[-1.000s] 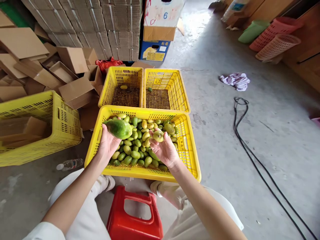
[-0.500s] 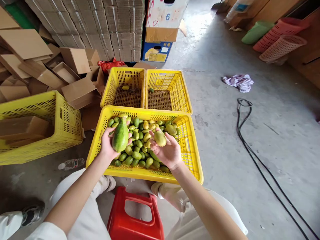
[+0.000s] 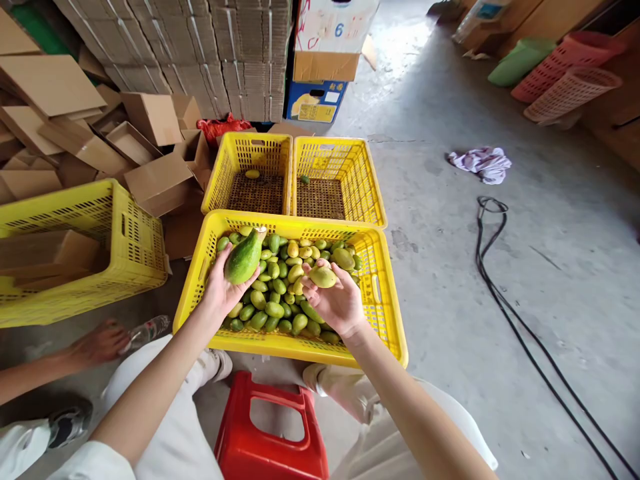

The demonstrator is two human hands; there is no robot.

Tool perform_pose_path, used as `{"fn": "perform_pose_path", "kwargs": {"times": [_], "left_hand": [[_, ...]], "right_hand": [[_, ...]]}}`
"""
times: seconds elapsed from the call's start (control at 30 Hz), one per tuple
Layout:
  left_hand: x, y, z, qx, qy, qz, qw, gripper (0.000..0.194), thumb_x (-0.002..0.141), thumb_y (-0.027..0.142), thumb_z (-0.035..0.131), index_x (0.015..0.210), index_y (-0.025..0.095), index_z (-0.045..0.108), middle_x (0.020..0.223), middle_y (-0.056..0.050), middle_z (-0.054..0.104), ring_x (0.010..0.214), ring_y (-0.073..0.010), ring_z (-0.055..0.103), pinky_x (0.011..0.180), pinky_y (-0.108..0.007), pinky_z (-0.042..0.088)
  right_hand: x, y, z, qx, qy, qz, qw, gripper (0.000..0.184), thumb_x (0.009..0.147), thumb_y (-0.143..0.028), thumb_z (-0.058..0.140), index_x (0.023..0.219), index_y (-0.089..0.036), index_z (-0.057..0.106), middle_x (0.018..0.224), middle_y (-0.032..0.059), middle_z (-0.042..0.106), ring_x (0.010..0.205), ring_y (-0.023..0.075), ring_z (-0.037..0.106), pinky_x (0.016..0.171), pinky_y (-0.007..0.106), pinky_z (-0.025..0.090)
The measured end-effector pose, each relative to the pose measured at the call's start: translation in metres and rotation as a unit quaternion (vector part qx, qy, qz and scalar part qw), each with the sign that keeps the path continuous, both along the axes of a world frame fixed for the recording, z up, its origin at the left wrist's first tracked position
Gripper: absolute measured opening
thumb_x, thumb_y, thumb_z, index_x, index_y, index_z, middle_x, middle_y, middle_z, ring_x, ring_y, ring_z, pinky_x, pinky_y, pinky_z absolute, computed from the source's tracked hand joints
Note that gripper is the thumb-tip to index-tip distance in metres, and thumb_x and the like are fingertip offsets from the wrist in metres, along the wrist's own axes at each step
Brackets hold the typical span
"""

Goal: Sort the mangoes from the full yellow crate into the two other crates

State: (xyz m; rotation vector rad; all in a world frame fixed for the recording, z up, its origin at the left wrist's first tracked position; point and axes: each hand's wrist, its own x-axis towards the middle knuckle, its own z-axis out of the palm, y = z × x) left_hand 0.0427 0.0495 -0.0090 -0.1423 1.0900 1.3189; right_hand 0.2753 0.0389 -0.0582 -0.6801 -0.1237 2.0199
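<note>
Above the front yellow crate (image 3: 295, 352), my left hand (image 3: 219, 288) is closed around a large green papaya (image 3: 243, 261), its pale stem end tilted up to the right. My right hand (image 3: 343, 308), palm up, holds a smaller yellow-green oval fruit (image 3: 323, 277) in its fingers. Many small green and yellowish oval fruits (image 3: 274, 310) lie in the crate below both hands. Two more yellow crates stand behind it: the left one (image 3: 213, 175) has one yellow fruit (image 3: 253, 174) inside, the right one (image 3: 376, 190) one small green fruit (image 3: 305, 180).
At left, another person's hand (image 3: 103, 343) is at a clear plastic bottle (image 3: 150, 330). A yellow crate with cardboard (image 3: 140, 230) stands beside loose boxes (image 3: 160, 177). A red stool (image 3: 273, 433) is between my legs. A black cable (image 3: 493, 287) and a cloth (image 3: 483, 163) lie at right.
The papaya has tipped so its stem end points up and right. The small fruit has turned in my right hand. Another person's hand has come in from the left to the bottle.
</note>
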Motion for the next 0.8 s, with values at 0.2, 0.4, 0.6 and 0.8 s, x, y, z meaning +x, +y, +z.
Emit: {"fn": "perform_pose_path", "kwargs": {"times": [0.2, 0.4, 0.6, 0.8], "left_hand": [[-0.004, -0.004, -0.011, 0.066, 0.043, -0.032, 0.996, 0.033, 0.102, 0.028, 0.077, 0.135, 0.027, 0.078, 0.125, -0.007, 0.087, 0.116, -0.0225, 0.084, 0.102, -0.034, 0.068], [-0.005, 0.000, -0.008, 0.066, 0.015, 0.031, 0.997, 0.031, 0.109, 0.044, 0.074, 0.127, 0.019, 0.077, 0.099, -0.005, 0.086, 0.090, -0.0187, 0.084, 0.089, -0.027, 0.068], [0.001, 0.000, 0.013, 0.057, -0.025, 0.032, 0.998, 0.049, 0.120, 0.049, 0.048, 0.152, 0.017, 0.068, 0.112, -0.009, 0.086, 0.092, -0.0162, 0.084, 0.082, -0.021, 0.067], [0.003, 0.000, 0.016, 0.048, -0.042, 0.054, 0.996, 0.043, 0.121, 0.044, 0.047, 0.155, 0.030, 0.069, 0.109, -0.001, 0.088, 0.090, -0.0143, 0.085, 0.092, -0.022, 0.070]], "right_hand": [[-0.005, 0.000, -0.001, 0.022, -0.013, -0.026, 0.999, 0.036, 0.077, -0.024, 0.088, 0.110, -0.029, 0.072, 0.101, 0.0012, 0.077, 0.086, 0.0166, 0.070, 0.069, 0.025, 0.061], [-0.004, 0.001, -0.006, 0.045, -0.031, -0.040, 0.998, 0.033, 0.082, -0.034, 0.095, 0.106, -0.030, 0.072, 0.107, -0.0023, 0.080, 0.088, 0.0156, 0.072, 0.072, 0.026, 0.065], [-0.005, 0.001, -0.003, 0.036, -0.025, -0.036, 0.998, 0.032, 0.085, -0.036, 0.093, 0.111, -0.028, 0.077, 0.120, 0.0020, 0.083, 0.088, 0.0155, 0.072, 0.074, 0.026, 0.066], [-0.006, 0.001, 0.002, 0.012, -0.007, -0.044, 0.999, 0.039, 0.086, -0.027, 0.084, 0.124, -0.030, 0.076, 0.110, 0.0023, 0.082, 0.091, 0.0175, 0.076, 0.078, 0.025, 0.068]]}}
